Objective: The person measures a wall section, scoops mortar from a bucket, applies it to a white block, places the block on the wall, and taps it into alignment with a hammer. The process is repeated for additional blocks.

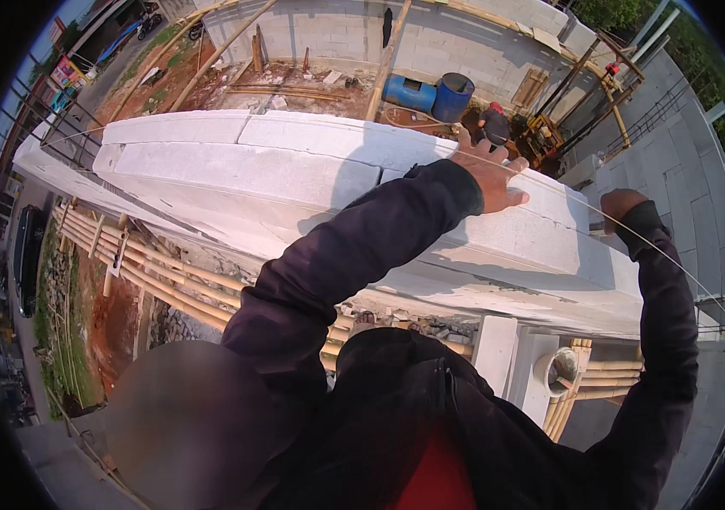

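apparently to steady it, the left hand (491, 174) lies, fingers apart, over the pale block (549, 208) atop the wall (481, 285), right of centre; whether the right hand (622, 206), by its right end, grips, i cannot tell. the taut string (702, 290) likely guides alignment.

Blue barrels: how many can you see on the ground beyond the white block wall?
2: a lying barrel, on its side, and just right of it an upright barrel. More could be hidden behind the white block wall.
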`<state>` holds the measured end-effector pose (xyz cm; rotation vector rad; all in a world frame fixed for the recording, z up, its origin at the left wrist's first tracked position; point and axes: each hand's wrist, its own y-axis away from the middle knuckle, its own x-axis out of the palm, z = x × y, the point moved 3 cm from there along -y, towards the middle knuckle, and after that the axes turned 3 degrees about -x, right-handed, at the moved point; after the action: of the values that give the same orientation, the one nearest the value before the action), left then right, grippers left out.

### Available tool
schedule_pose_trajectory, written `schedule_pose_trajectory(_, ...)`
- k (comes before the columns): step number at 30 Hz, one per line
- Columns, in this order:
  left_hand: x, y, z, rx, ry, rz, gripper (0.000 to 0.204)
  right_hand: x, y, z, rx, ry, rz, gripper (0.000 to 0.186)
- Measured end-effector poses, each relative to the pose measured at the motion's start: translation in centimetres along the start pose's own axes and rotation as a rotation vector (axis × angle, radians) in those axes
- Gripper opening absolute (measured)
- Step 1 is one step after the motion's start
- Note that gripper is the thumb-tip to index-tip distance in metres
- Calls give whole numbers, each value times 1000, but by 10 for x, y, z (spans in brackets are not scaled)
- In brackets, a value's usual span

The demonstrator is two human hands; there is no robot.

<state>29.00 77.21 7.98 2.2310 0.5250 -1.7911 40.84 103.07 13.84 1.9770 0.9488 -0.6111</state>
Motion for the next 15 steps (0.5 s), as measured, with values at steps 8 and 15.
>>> schedule_pose_trajectory(8, 2, 3, 5, -15, 105, -34, 69, 8, 17, -41, 119, -315, 345, 24)
schedule_pose_trajectory(15, 1, 3, 10, -55, 96, -16, 70, -21, 22, -22, 28, -606, 216, 24)
